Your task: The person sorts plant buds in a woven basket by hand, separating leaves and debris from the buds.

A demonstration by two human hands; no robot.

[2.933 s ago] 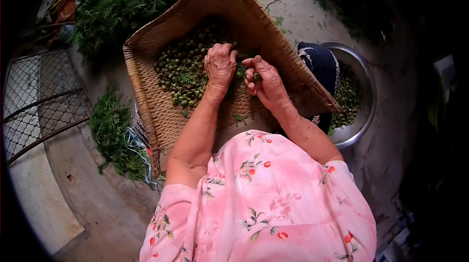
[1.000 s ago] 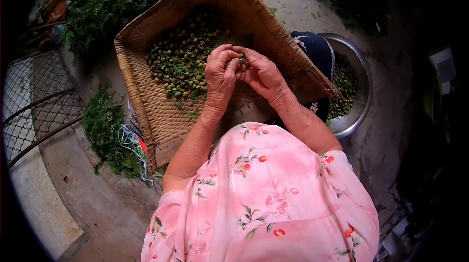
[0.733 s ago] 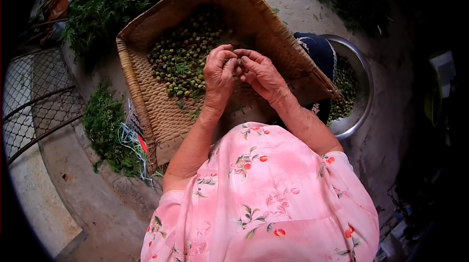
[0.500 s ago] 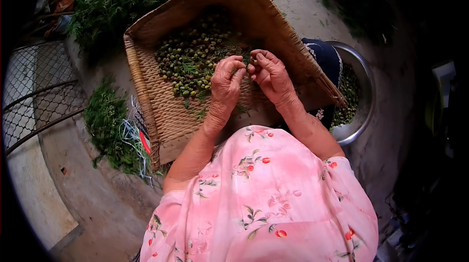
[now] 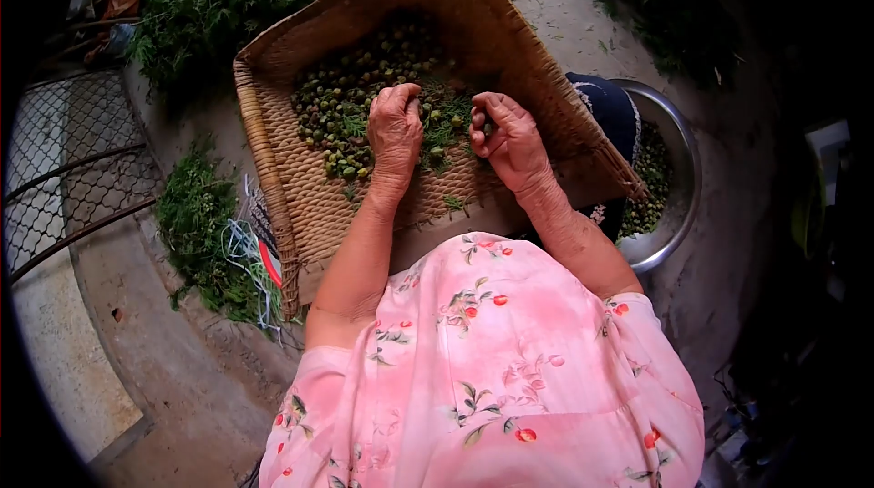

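Note:
A wicker basket (image 5: 300, 242), scoop-shaped, lies across my lap and holds a heap of small green seed cones (image 5: 341, 128) with feathery green sprigs (image 5: 442, 128) among them. Over the right side of the heap, my left hand (image 5: 395, 133) reaches in with its fingers bent and pressed together. Its fingertips are partly hidden, so what they grip cannot be made out. My right hand (image 5: 512, 144) hovers inside the basket near its right wall, fingers curled, with a small green cone showing between them.
A metal basin (image 5: 685, 215) with more green cones stands at the right, beside dark blue cloth (image 5: 603, 110). Piles of green branches (image 5: 218, 10) lie on the floor at the upper left and left. Plastic strips (image 5: 248, 256) and a wire-mesh panel (image 5: 77, 156) are further left.
My two hands were close together over the basket. My left hand has moved left and down onto the heap, while my right hand has stayed nearly in place and curled.

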